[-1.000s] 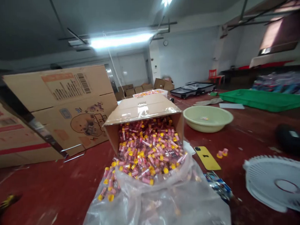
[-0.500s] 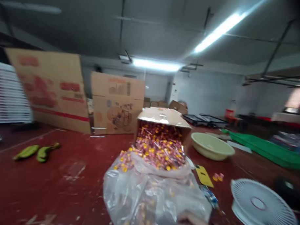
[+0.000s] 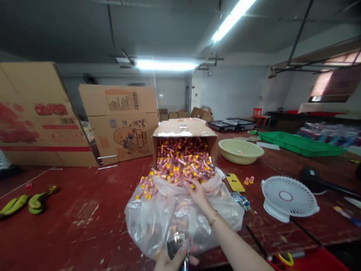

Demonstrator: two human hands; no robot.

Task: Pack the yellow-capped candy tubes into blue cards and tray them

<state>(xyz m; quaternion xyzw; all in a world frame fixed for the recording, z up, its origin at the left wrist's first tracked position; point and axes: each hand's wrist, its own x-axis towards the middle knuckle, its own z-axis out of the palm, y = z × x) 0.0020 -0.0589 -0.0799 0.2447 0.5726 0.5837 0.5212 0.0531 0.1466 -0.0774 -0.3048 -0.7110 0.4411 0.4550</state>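
Head cam: L hand [image 3: 166,265], low in front at the table edge, was closed round a shiny packet [image 3: 174,246], thumb across its face. R hand [image 3: 199,195] reached fwd over the clear plastic [image 3: 150,221], fingers bunched narrow at the near edge of the small tubes [image 3: 181,166]; couldn't tell if it'd pinched one. Tubes, pink w/ yellow caps, filled the open mouth of the carton [image 3: 184,128] & spilled onto the plastic. Yellow phone [image 3: 235,182] lay just right of the plastic, basin [image 3: 242,152] beside the carton.

Handling, my guess: each tube v. light, stiff, smooth-walled, so apt to slip or roll; best held by the cap or pinched across the middle. Packet prob. thin, soft & slick, would crease if squeezed; best gripped flat near an edge. Plastic looked floppy, might drag tubes along if tugged.
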